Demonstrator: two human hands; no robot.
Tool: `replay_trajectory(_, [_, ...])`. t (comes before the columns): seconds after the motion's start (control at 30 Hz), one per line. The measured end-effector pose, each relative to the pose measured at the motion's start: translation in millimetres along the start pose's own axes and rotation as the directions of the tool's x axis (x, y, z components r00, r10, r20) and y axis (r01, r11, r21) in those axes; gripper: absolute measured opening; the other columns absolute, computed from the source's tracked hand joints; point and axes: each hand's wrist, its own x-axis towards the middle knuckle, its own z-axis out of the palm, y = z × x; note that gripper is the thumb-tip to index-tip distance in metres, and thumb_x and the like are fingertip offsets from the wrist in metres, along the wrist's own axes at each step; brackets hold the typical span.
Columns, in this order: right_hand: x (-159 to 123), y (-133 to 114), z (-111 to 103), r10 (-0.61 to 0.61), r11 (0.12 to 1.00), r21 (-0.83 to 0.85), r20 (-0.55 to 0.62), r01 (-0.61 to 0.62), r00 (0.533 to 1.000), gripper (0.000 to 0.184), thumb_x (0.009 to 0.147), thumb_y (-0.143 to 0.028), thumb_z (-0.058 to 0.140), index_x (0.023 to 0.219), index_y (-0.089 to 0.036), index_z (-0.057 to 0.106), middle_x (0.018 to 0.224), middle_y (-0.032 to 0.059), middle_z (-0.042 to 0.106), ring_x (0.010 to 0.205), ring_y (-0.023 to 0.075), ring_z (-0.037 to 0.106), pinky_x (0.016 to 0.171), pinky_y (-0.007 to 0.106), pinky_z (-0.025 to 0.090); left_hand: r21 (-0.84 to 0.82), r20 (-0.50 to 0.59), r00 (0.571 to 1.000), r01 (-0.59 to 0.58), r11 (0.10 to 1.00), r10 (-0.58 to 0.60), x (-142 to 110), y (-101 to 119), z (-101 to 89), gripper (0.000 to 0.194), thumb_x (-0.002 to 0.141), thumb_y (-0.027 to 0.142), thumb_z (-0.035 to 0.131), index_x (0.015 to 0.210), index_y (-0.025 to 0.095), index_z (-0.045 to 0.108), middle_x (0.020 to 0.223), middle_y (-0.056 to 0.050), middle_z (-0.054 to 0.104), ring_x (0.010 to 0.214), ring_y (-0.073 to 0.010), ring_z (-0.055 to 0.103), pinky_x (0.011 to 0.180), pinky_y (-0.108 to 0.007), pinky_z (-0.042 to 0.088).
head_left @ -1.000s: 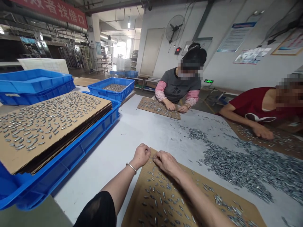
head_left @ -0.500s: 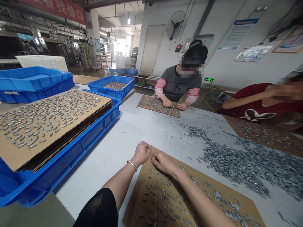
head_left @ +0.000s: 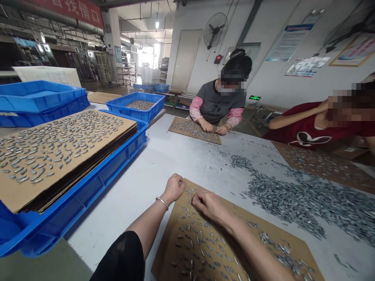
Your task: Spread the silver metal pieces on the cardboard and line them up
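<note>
A brown cardboard sheet (head_left: 265, 222) lies on the white table right in front of me, strewn with several small silvery metal pieces (head_left: 202, 242). My left hand (head_left: 175, 186) rests curled in a loose fist at the sheet's far left corner; what is inside it is hidden. My right hand (head_left: 208, 204) sits just to its right on the cardboard, fingers bent and pinching among the small pieces. A thin bracelet (head_left: 162, 202) circles my left wrist.
A long heap of metal pieces (head_left: 295, 199) spreads across the table to the right. A blue crate (head_left: 96, 181) with stacked cardboard and parts stands left; more blue crates (head_left: 137, 107) behind. Two other people work at cardboard sheets (head_left: 193, 130) across the table.
My right hand has slid a little toward me and to the right over the cardboard. My left hand has stayed at the corner. The person in red has drawn an arm back.
</note>
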Motion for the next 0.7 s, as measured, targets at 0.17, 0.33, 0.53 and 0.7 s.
replay_trajectory(0.17, [-12,-21,12,0.025,0.994,-0.105,0.055,-0.019,0.998,0.024,0.095,-0.023,0.047,0.078,-0.021,0.064,0.086,0.0063,0.070,0.079,0.0189,0.062,0.071,0.028,0.037,0.012,-0.002,1.000,-0.001,1.000,0.001,-1,1,-1.2,0.018,0.086,0.014,0.057,0.071,0.020,0.063,0.080,-0.004,0.063,0.081,-0.0189,0.061,0.078,-0.030,0.049])
replay_trajectory(0.33, [-10,-31,14,0.102,0.983,-0.154,-0.005,-0.102,0.995,0.029,0.097,-0.023,0.045,0.077,-0.020,0.066,0.081,0.0082,0.071,0.075,0.0189,0.063,0.067,0.028,0.035,0.024,0.000,1.000,-0.010,1.000,0.010,-1,2,-2.7,0.019,0.087,0.014,0.057,0.069,0.020,0.062,0.079,-0.005,0.063,0.080,-0.0192,0.060,0.077,-0.030,0.048])
replay_trajectory(0.53, [-3,-34,26,0.223,0.949,-0.219,-0.038,-0.226,0.974,0.026,0.097,-0.026,0.049,0.082,-0.019,0.069,0.088,0.0097,0.074,0.081,0.0209,0.066,0.066,0.029,0.033,0.023,0.001,1.000,-0.012,1.000,0.012,-2,1,-1.1,0.018,0.087,0.015,0.057,0.071,0.019,0.063,0.081,-0.006,0.064,0.081,-0.0196,0.061,0.078,-0.031,0.049])
replay_trajectory(0.7, [1,-29,34,0.143,0.963,-0.225,-0.033,-0.147,0.989,0.026,0.098,-0.020,0.046,0.087,-0.019,0.069,0.093,0.0090,0.073,0.083,0.0199,0.066,0.070,0.029,0.034,0.017,0.008,1.000,-0.009,1.000,0.009,-1,0,0.5,0.016,0.086,0.014,0.057,0.072,0.019,0.064,0.083,-0.006,0.065,0.082,-0.0192,0.062,0.080,-0.031,0.050])
